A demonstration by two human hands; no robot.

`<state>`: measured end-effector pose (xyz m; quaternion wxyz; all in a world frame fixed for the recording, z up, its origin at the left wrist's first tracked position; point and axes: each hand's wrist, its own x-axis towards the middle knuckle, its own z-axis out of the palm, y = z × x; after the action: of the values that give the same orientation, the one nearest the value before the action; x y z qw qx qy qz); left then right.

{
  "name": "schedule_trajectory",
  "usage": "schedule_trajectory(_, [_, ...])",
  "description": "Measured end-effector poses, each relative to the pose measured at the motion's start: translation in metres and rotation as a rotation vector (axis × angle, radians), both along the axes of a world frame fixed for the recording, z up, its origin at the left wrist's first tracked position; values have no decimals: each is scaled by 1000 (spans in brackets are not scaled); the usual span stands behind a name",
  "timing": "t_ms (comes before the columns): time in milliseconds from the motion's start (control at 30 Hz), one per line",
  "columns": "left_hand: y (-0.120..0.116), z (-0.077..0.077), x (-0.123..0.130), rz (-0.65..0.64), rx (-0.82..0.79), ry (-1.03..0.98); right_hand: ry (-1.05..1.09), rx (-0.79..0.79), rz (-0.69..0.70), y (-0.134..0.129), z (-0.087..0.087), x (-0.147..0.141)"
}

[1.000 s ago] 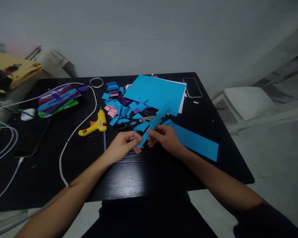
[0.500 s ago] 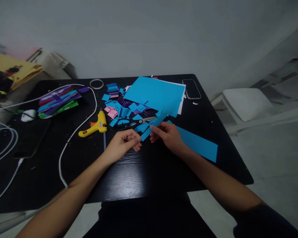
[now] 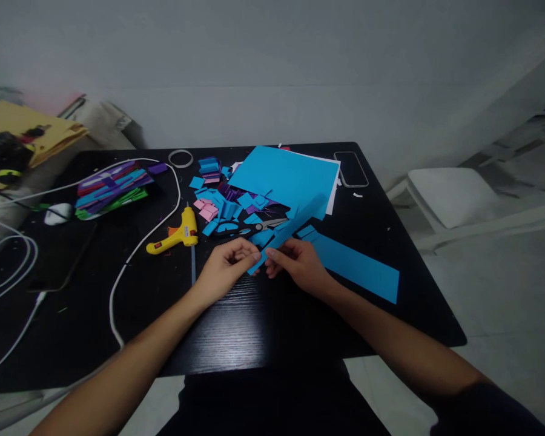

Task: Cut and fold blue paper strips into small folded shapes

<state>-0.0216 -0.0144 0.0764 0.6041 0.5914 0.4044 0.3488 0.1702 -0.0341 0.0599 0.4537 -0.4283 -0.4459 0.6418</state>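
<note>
A long blue paper strip (image 3: pixel 290 226) slants up and away over the black table, pinched at its near end by my left hand (image 3: pixel 233 261). Close beside it, my right hand (image 3: pixel 298 262) grips the same strip between thumb and fingers. Behind the strip lies a large blue sheet (image 3: pixel 284 175) on white paper. A second, wider blue strip (image 3: pixel 361 266) rests on the table to the right. Black-handled scissors (image 3: pixel 258 227) lie partly under the held strip, among small blue, purple and pink paper pieces (image 3: pixel 208 209).
Left of the scraps lies a yellow glue gun (image 3: pixel 175 235) with a glue stick. A white cable (image 3: pixel 118 272) loops across the table (image 3: pixel 227 348). Farther left are bundled coloured papers (image 3: pixel 111 189) and a dark phone (image 3: pixel 63 257). Another phone (image 3: pixel 351 169) and a tape ring (image 3: pixel 180 158) lie at the back.
The held strip's near end has shifted left and slightly toward me. My right hand has moved a little left and nearer me, still gripping the strip; my left hand keeps its pinch.
</note>
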Motion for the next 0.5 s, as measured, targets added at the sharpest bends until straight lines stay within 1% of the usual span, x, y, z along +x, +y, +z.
schedule_trajectory(100, [0,1,-1,26,25,25,-9,8,9,1,2,2])
schedule_trajectory(267, [0,3,-1,30,4,48,-13,43,-50,3,6,3])
schedule_trajectory(400, [-2,3,1,44,29,101,-98,68,-42,0,4,-1])
schedule_trajectory(500, [-3,3,1,46,47,122,-131,56,-41,-2,4,-2])
